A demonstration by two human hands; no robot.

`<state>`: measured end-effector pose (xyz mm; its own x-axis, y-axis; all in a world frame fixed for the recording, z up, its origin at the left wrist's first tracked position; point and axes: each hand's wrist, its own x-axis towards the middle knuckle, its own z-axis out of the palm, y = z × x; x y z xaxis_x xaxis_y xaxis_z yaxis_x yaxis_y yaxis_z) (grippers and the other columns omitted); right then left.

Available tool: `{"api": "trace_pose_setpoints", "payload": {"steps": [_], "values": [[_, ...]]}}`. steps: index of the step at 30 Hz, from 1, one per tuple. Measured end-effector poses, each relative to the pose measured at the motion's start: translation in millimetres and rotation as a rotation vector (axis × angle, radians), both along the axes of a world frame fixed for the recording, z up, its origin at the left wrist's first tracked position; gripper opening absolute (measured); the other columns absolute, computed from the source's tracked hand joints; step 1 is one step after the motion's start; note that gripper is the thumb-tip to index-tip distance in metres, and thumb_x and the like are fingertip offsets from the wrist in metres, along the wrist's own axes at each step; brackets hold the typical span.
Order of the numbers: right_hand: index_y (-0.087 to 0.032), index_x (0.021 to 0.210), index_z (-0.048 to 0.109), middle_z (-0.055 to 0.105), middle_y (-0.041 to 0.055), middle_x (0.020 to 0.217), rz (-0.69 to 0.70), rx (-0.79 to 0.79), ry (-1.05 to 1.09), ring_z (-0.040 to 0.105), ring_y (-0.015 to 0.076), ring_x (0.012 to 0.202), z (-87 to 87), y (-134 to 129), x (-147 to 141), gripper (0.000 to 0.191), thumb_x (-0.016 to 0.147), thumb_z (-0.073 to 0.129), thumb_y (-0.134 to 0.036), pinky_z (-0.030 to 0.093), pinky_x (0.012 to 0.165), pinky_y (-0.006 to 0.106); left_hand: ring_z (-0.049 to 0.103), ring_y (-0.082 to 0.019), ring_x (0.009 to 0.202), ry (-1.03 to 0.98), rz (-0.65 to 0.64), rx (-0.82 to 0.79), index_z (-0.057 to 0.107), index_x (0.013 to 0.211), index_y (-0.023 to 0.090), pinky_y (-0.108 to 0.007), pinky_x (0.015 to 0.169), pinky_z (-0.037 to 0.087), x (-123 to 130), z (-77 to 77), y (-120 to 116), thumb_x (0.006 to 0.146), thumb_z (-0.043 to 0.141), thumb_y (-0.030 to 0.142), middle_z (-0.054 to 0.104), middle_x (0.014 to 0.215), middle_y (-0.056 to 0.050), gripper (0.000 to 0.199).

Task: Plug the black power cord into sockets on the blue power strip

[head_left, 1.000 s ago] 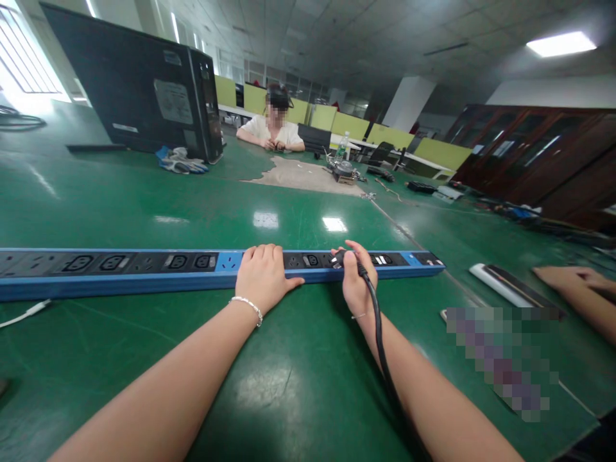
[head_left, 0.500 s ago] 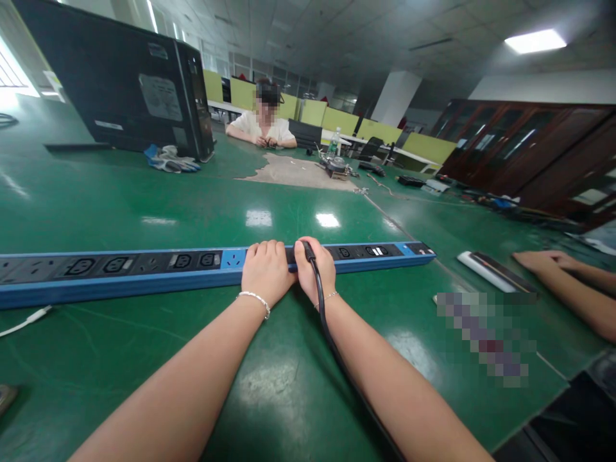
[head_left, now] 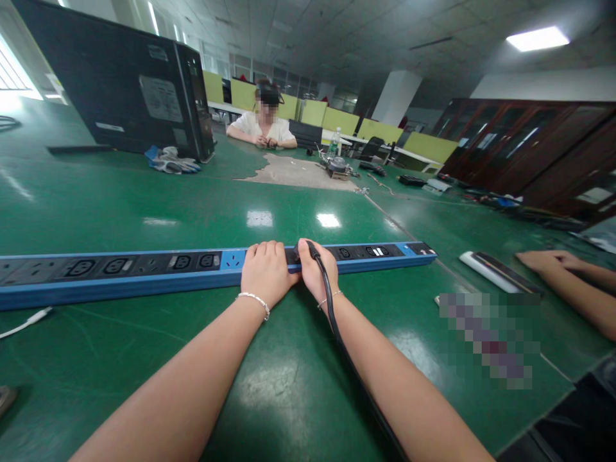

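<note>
1. Two hands are close together over the power strip [head_left: 120, 289]; I can't tell whether they touch. The left hand [head_left: 264, 269] presses flat across it, thumb toward the right hand [head_left: 321, 269].
2. My right hand grips a black plug [head_left: 312, 249], its cable [head_left: 332, 314] trailing back along the forearm. The plug has just come in beside the left hand, so it now sits over the middle sockets. Its prongs are hidden; I can't confirm they are in.
3. The strip lies lengthwise on the green surface [head_left: 192, 212], a white connector [head_left: 38, 316] near its left part.
4. Off right, I see another person's forearm [head_left: 572, 289].
5. Farther out, gloves [head_left: 173, 160] lie by a black case [head_left: 120, 83]; a seated person [head_left: 262, 128] is beyond.
</note>
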<state>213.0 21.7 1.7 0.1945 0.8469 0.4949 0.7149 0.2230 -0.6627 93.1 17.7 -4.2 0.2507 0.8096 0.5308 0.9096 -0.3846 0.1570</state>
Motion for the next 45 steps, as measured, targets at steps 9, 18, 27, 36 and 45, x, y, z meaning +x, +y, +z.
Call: {"api": "trace_pose_setpoints", "payload": {"steps": [9,18,27,36,45], "values": [[-0.026,0.084,0.069,0.072,0.0008,0.078,0.024,-0.081,0.052,0.066,0.0201,0.079,2.4,4.5,4.5,0.038,0.088,0.04,-0.049,0.047,0.076,0.032,0.055,-0.03,0.093,0.032,0.014,0.013,0.056,0.101,0.009,-0.041,0.087,0.034,-0.2,-1.2,0.3,0.077,0.052,0.044,0.062,0.097,-0.016,0.043],[-0.025,0.07,0.064,0.07,0.0008,0.074,0.002,-0.099,-0.039,0.062,0.019,0.071,6.2,7.9,-0.5,0.042,0.09,0.035,-0.048,0.045,0.073,0.03,0.055,-0.03,0.093,0.031,0.016,0.033,0.056,0.101,0.007,-0.041,0.087,0.034,0.5,-2.8,1.4,0.078,0.05,0.039,0.062,0.096,-0.016,0.039],[-0.022,0.084,0.067,0.071,0.0044,0.088,-0.04,-0.09,-0.122,0.063,0.0177,0.083,11.3,2.5,-7.7,0.04,0.091,0.035,-0.044,0.043,0.08,0.028,0.056,-0.028,0.091,0.031,0.029,0.044,0.057,0.096,0.01,-0.04,0.086,0.035,1.0,-3.6,2.5,0.079,0.049,0.035,0.062,0.094,-0.014,0.032],[-0.021,0.1,0.066,0.071,0.0062,0.1,-0.083,-0.081,-0.249,0.062,0.0206,0.1,6.9,-1.4,-15.1,0.034,0.091,0.039,-0.04,0.036,0.096,0.035,0.056,-0.027,0.09,0.02,0.028,0.038,0.058,0.091,0.011,-0.04,0.085,0.035,1.3,-2.2,1.8,0.085,0.039,0.024,0.062,0.091,-0.014,0.024],[-0.016,0.118,0.059,0.063,0.0081,0.12,-0.115,-0.013,-0.346,0.051,0.021,0.12,-10.9,-7.5,-17.6,0.04,0.093,0.037,-0.038,0.027,0.105,0.039,0.056,-0.026,0.092,0.008,0.013,0.051,0.058,0.095,0.011,-0.041,0.086,0.035,0.7,-1.7,1.5,0.089,0.031,0.023,0.063,0.092,-0.014,0.03]]}}
